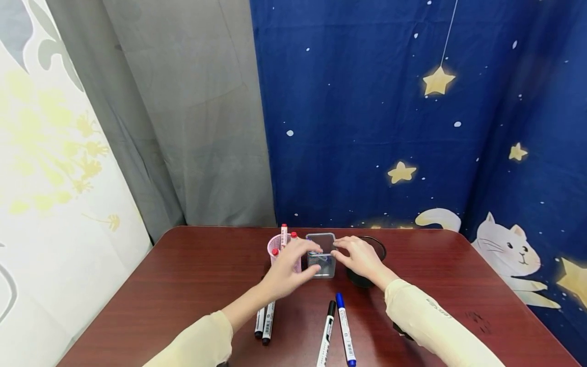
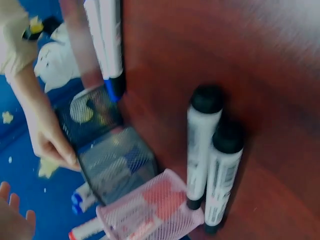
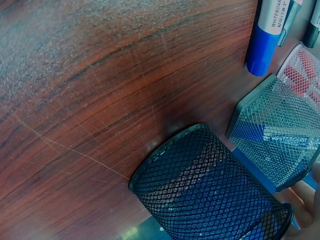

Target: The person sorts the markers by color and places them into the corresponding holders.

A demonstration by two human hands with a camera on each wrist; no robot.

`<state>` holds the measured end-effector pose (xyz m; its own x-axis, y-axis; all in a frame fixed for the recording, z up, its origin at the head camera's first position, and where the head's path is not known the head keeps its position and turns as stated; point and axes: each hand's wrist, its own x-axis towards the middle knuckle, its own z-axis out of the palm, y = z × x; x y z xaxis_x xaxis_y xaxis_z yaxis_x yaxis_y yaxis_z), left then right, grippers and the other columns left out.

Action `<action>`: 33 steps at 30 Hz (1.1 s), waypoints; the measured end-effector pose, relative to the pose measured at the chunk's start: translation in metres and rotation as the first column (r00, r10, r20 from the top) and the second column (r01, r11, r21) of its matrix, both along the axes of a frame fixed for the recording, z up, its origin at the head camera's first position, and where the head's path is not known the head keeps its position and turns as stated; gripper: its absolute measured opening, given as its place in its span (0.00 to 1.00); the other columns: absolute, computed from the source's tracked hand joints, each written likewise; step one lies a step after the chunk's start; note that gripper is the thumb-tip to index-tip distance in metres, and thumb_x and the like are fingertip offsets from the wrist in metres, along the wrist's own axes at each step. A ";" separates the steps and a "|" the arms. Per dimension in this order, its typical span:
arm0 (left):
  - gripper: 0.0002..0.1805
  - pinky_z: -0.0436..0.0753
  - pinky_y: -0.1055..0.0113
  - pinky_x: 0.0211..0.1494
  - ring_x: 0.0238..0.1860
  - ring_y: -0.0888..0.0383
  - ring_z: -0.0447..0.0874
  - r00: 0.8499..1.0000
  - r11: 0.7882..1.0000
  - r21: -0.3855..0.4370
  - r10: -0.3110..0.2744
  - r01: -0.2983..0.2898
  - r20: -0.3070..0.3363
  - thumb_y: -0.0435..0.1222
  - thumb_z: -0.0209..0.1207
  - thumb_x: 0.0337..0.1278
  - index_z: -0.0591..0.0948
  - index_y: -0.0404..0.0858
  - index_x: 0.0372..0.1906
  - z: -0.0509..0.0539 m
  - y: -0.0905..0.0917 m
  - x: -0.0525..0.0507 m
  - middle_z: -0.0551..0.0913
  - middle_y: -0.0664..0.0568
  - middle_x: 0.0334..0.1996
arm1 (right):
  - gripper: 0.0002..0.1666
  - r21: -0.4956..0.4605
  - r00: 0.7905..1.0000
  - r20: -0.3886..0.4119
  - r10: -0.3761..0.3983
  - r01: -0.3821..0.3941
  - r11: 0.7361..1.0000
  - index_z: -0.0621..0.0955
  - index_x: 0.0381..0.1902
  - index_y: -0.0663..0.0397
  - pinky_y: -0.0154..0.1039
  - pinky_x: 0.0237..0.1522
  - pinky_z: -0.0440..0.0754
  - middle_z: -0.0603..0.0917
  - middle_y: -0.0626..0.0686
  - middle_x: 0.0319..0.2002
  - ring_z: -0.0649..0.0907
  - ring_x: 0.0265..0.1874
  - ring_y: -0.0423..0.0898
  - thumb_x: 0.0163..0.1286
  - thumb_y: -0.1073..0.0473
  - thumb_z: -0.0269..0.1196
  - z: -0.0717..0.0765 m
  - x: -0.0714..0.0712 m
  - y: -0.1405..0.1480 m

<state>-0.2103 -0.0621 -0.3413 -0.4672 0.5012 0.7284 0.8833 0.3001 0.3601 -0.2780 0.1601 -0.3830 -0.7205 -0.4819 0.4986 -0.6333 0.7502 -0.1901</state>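
My left hand (image 1: 291, 267) hovers beside a pink mesh pen holder (image 1: 271, 245), thumb and fingers spread with nothing between them. Red-capped markers (image 1: 284, 232) stand in that holder. To its right is a grey square mesh holder (image 1: 324, 270); blue-ended markers (image 2: 77, 200) show at its mouth. My right hand (image 1: 359, 257) reaches over the black round mesh holder (image 3: 205, 185), and its fingertips touch or nearly touch the grey holder's right rim. In the left wrist view, the right hand (image 2: 47, 137) has its fingertips at the grey holder's corner.
Two black-capped markers (image 1: 266, 323) lie on the left of the dark red table (image 1: 192, 280). A black marker (image 1: 326, 334) and a blue marker (image 1: 346, 331) lie near the front. Curtains (image 1: 348, 112) hang behind the table's back edge.
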 end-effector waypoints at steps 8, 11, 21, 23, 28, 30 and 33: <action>0.11 0.65 0.70 0.51 0.48 0.63 0.69 0.970 0.967 -0.247 -0.123 0.070 -0.208 0.38 0.59 0.47 0.78 0.42 0.39 -0.024 0.016 0.022 0.75 0.57 0.41 | 0.18 -0.002 1.000 -0.007 -0.013 0.013 1.000 0.82 0.42 0.56 0.47 0.41 0.74 0.81 0.52 0.41 0.77 0.44 0.49 0.59 0.50 0.60 0.000 0.001 0.000; 0.11 0.64 0.70 0.53 0.48 0.64 0.69 0.953 0.950 -0.300 -0.164 0.083 -0.254 0.38 0.60 0.47 0.78 0.43 0.38 -0.029 0.021 0.029 0.75 0.57 0.41 | 0.18 -0.006 1.000 -0.022 -0.011 0.010 1.000 0.82 0.41 0.57 0.47 0.41 0.74 0.81 0.52 0.41 0.77 0.43 0.49 0.58 0.51 0.61 0.000 0.002 0.000; 0.11 0.60 0.67 0.56 0.48 0.65 0.67 0.898 0.836 -0.548 -0.256 0.021 -0.357 0.43 0.59 0.46 0.78 0.48 0.38 -0.053 0.036 0.047 0.73 0.62 0.39 | 0.19 -0.008 1.000 -0.001 -0.004 0.004 1.000 0.82 0.42 0.57 0.47 0.42 0.74 0.80 0.53 0.42 0.77 0.44 0.49 0.59 0.50 0.60 0.001 0.002 0.000; 0.11 0.60 0.66 0.56 0.48 0.65 0.67 0.892 0.816 -0.578 -0.271 0.014 -0.361 0.43 0.59 0.46 0.78 0.49 0.38 -0.057 0.038 0.049 0.73 0.63 0.39 | 0.18 -0.005 1.000 -0.007 -0.005 0.005 1.000 0.82 0.42 0.57 0.47 0.42 0.74 0.81 0.53 0.42 0.77 0.44 0.49 0.58 0.50 0.61 0.000 0.002 -0.001; 0.09 0.61 0.66 0.55 0.47 0.66 0.67 0.864 0.796 -0.605 -0.297 -0.011 -0.407 0.43 0.58 0.46 0.77 0.50 0.37 -0.066 0.041 0.051 0.73 0.64 0.38 | 0.19 -0.001 1.000 -0.009 -0.003 0.003 1.000 0.82 0.42 0.58 0.47 0.43 0.73 0.81 0.53 0.41 0.77 0.44 0.49 0.58 0.51 0.61 0.000 0.002 -0.001; 0.09 0.61 0.67 0.55 0.46 0.66 0.67 0.853 0.781 -0.623 -0.306 -0.030 -0.424 0.43 0.57 0.47 0.76 0.51 0.37 -0.069 0.041 0.051 0.73 0.65 0.38 | 0.19 -0.001 1.000 -0.004 -0.004 0.004 1.000 0.81 0.42 0.58 0.47 0.43 0.73 0.80 0.53 0.42 0.77 0.44 0.49 0.58 0.51 0.61 0.001 0.003 -0.001; 0.10 0.61 0.67 0.54 0.46 0.66 0.66 0.837 0.739 -0.669 -0.315 -0.079 -0.447 0.44 0.57 0.47 0.76 0.52 0.38 -0.074 0.042 0.051 0.73 0.65 0.39 | 0.19 0.004 1.000 -0.005 -0.009 0.009 1.000 0.81 0.42 0.57 0.47 0.44 0.73 0.80 0.53 0.42 0.77 0.44 0.49 0.58 0.50 0.61 0.001 0.003 -0.001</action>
<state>-0.1593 -0.0196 -0.4149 -0.0370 0.9513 0.3059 0.9107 0.1581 -0.3816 -0.2753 0.1587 -0.3817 -0.7224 -0.4775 0.5002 -0.6277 0.7563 -0.1845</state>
